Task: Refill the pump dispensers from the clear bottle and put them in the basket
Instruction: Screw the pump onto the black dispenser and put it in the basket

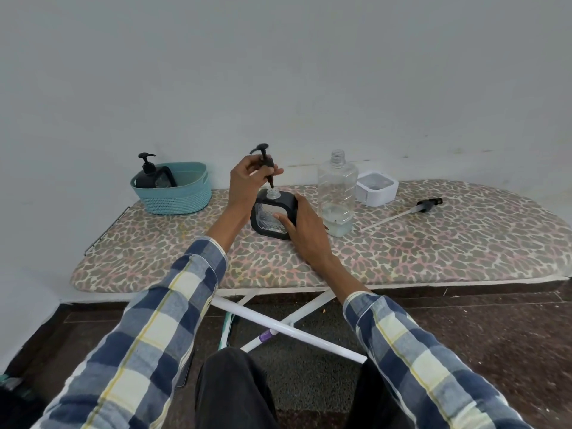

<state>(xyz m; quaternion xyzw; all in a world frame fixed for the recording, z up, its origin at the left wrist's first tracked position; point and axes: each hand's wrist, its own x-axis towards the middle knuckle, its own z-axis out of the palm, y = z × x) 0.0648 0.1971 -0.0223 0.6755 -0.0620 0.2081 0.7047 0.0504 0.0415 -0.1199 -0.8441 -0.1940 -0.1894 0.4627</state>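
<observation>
- Steadying the black dispenser (pixel 274 216) on the ironing board (pixel 433 243), the right hand (pixel 305 226) wraps its side, thumb across the clear front panel; the dispenser stands just left of the clear bottle (pixel 336 193).
- The left hand (pixel 247 184) pinches a black pump head (pixel 264 161) by its collar, right above the dispenser's open neck, its lower end almost at the mouth.
- Rigid plastic, so the dispenser probably takes a firm squeeze; if filled it is bottom-heavy, and the glossy panel may be slick when wet. The framed sides look like the safest hold.
- The pump head is light and best turned at the collar, not the nozzle.
- The clear bottle, uncapped and holding only a little liquid, likely tips easily; it looks thin-walled, so grip it low.
- Well left of the bottle, the teal basket (pixel 173 193) already holds one dispenser (pixel 148 173).
- Right of the bottle lie a white dispenser body (pixel 376 188) and a loose pump (pixel 411 210).
</observation>
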